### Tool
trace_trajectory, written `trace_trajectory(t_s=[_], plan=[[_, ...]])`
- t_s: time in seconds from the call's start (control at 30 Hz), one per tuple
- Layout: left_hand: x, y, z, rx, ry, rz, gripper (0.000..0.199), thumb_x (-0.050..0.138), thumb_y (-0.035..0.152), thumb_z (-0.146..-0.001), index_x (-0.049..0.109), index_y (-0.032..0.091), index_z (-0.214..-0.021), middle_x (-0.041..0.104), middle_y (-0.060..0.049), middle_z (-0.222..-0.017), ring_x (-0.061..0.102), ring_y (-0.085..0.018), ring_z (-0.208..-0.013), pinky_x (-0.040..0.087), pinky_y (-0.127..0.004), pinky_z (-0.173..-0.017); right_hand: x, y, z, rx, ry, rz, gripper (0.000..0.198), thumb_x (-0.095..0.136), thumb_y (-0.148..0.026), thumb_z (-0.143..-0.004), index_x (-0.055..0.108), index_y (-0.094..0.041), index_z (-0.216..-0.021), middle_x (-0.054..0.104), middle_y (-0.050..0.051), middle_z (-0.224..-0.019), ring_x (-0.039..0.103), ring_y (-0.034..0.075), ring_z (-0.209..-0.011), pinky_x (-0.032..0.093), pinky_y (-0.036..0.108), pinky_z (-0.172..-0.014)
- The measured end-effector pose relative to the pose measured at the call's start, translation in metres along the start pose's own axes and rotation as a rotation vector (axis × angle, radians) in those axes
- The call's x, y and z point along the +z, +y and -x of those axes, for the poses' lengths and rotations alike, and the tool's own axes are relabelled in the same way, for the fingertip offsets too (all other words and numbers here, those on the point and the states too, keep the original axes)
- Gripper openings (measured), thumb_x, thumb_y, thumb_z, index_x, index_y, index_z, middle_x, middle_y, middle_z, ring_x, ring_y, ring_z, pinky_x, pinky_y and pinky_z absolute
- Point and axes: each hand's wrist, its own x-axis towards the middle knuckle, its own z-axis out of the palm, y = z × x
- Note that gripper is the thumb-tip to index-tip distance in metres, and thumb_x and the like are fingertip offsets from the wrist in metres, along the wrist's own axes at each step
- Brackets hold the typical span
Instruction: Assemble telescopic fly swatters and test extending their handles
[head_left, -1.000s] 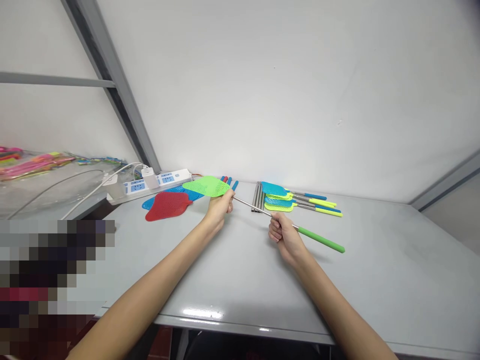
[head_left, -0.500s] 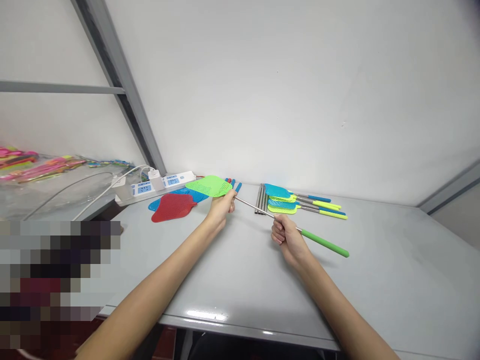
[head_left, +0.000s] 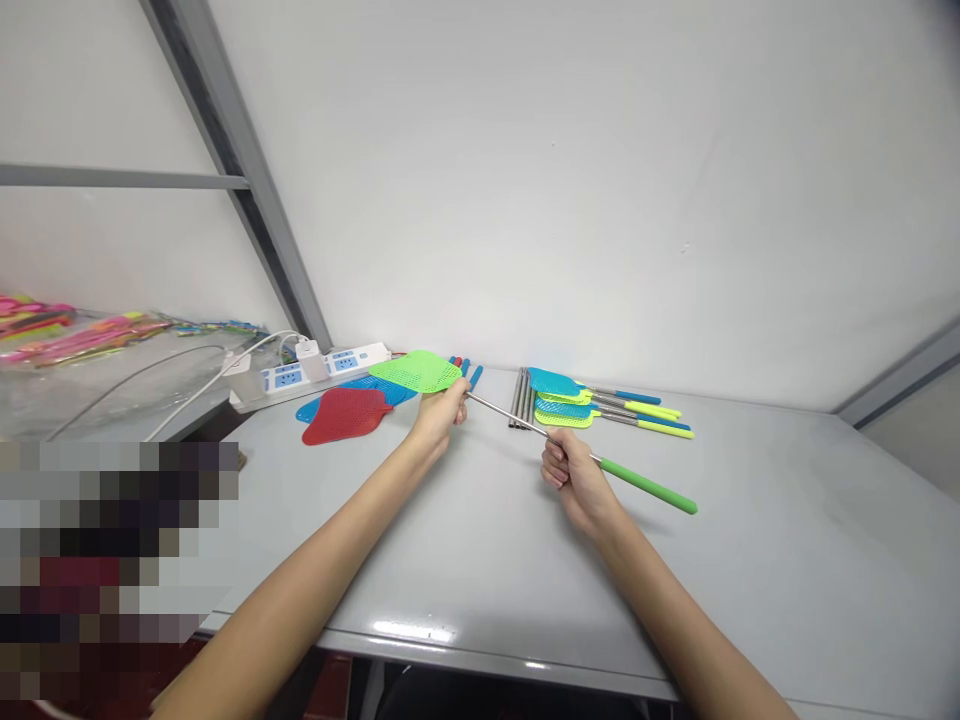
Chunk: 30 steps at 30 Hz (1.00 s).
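Left hand (head_left: 444,408) pinches the green swatter (head_left: 429,376) where blade (head_left: 409,371) meets metal rod (head_left: 502,411); right hand (head_left: 571,470) curls around the rod beside the handle (head_left: 649,485), both above the desk (head_left: 465,540). Likely light, with a bendy blade and stiff, slick rod; the handle probably grips best.

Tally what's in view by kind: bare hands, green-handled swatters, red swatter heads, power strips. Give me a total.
Bare hands: 2, the left hand and the right hand
Green-handled swatter: 1, held in both hands
Red swatter head: 1 visible
Power strip: 1
Total: 5
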Motion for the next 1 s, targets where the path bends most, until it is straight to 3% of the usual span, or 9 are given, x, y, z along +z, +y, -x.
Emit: trace_trajectory(t_s=[0.63,0.87,1.0], plan=[[-0.001,-0.003,0.001,-0.029,-0.033,0.028,0.030,0.053,0.020,-0.059,0.030,0.019,-0.041,0.027,0.008,-0.030,0.027,-0.004,-0.030,0.023,-0.020,-0.035,0.000,-0.002,0.001,0.008,0.026,-0.001,0.027,0.048,-0.028,-0.067,0.029,-0.018,-0.049,0.019,-0.008,-0.047,0.014,0.005,-0.038,0.016,0.022,-0.036],[0.002,-0.018,0.008,-0.171,-0.177,0.060,0.033,0.050,0.039,-0.065,0.035,0.018,-0.044,0.030,0.007,-0.032,0.028,-0.004,-0.028,0.026,-0.019,-0.034,-0.015,-0.005,0.001,0.035,0.080,-0.016,0.030,0.050,-0.028,-0.065,0.027,-0.019,-0.048,0.016,-0.008,-0.045,0.012,0.005,-0.037,0.016,0.021,-0.035],[0.002,-0.025,0.007,-0.214,-0.170,0.057,0.034,0.045,0.045,-0.067,0.041,0.016,-0.049,0.038,0.004,-0.036,0.034,-0.005,-0.030,0.028,-0.018,-0.034,-0.019,-0.007,0.003,0.071,-0.009,0.050,0.031,0.050,-0.033,-0.067,0.032,-0.018,-0.047,0.020,-0.008,-0.042,0.016,0.005,-0.036,0.018,0.021,-0.036]])
